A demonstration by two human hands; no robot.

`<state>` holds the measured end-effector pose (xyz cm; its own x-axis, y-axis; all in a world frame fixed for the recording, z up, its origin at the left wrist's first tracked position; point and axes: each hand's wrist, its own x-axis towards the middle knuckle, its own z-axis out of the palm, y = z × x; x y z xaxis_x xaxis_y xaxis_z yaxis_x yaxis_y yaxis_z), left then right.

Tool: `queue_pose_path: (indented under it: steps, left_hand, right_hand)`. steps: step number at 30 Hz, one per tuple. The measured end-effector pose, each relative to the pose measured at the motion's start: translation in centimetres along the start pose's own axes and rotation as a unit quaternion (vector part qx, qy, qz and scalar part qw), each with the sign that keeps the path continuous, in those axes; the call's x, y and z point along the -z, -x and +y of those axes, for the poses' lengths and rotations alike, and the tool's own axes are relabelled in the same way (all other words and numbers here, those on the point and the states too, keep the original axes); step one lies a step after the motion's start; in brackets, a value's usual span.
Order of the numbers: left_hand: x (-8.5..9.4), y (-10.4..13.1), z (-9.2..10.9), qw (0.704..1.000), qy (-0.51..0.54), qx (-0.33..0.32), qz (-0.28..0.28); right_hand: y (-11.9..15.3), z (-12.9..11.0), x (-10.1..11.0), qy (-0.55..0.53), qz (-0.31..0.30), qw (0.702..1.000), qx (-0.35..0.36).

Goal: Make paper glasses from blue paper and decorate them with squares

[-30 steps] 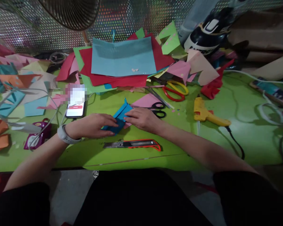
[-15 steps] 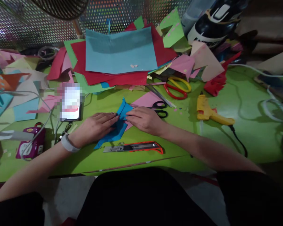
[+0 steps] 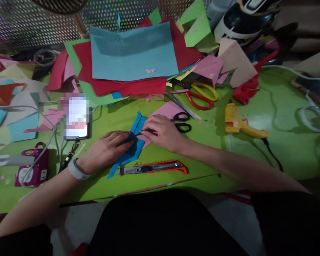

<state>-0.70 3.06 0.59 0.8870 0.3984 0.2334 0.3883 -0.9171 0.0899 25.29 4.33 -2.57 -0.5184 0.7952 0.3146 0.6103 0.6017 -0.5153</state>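
Resting flat on the blue paper, the left hand is loosely spread. The right hand pinches the paper between thumb and fingers.

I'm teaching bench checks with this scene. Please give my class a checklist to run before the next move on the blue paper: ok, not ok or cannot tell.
1. Blue paper steadied: ok, the left hand lies on it.
2. Right hand in position: ok, its fingers are at the paper's upper part.
3. Cutter well away from the paper: not ok, it lies close by, on the wearer's side.
4. Scissors clear of the hands: not ok, the black handles sit right beside the right hand.
5. Glue gun hot: cannot tell.
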Motion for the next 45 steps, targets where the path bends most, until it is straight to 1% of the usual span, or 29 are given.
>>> queue_pose_path:
  steps: [2,5,12,17,21,31,35,45]
  left_hand:
    - [0.0,0.1,0.0,1.0,0.003,0.002,-0.003]
    - [-0.2,0.1,0.0,1.0,0.005,0.009,0.003]
    - [-0.5,0.1,0.0,1.0,0.009,0.025,0.013]
    - [-0.4,0.0,0.0,0.999,0.021,0.027,0.011]
    - [-0.5,-0.1,-0.1,0.999,0.028,0.037,0.011]
    - [-0.6,-0.2,-0.2,0.999,0.004,0.031,0.01]
    - [-0.6,-0.3,-0.2,0.999,-0.001,0.027,0.021]
    - [-0.9,-0.1,-0.2,0.999,0.029,0.042,0.016]
  right_hand:
    - [0.1,-0.1,-0.4,-0.002,0.019,0.999,-0.033]
    - [0.2,-0.2,-0.8,-0.001,0.042,0.997,-0.058]
    - [0.0,-0.2,-1.2,-0.012,0.043,0.995,-0.086]
    - [0.0,-0.3,-1.4,0.001,0.063,0.995,-0.083]
    - [0.0,-0.5,-1.5,0.011,0.061,0.995,-0.081]
    - [0.0,-0.6,-1.8,0.072,0.076,0.991,-0.084]
    - [-0.1,-0.4,-1.9,0.065,0.08,0.991,-0.091]
    - [-0.1,-0.1,-1.8,0.047,0.082,0.991,-0.093]
